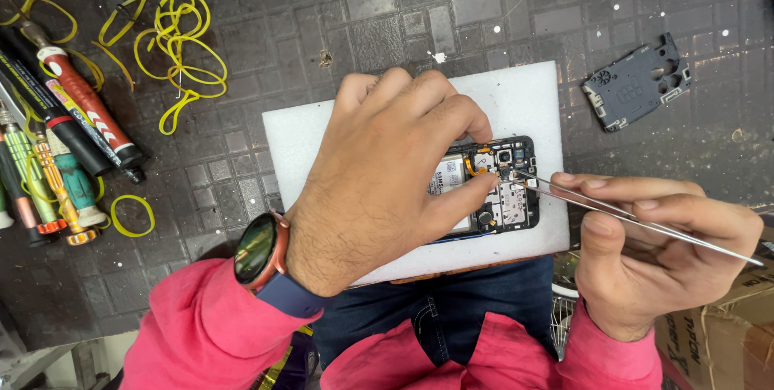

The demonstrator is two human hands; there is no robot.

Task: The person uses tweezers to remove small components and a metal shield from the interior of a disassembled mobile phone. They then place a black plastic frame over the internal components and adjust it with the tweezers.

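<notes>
An opened phone with its circuit board and battery bared lies on a white foam pad. My left hand covers most of the phone and presses down on it, thumb near the board. My right hand pinches metal tweezers, whose tips touch the board just below the camera module. A watch sits on my left wrist.
A dark plastic phone cover piece lies on the mat at the upper right. Screwdrivers and pens are bunched at the left among yellow rubber bands. A cardboard box stands at the lower right.
</notes>
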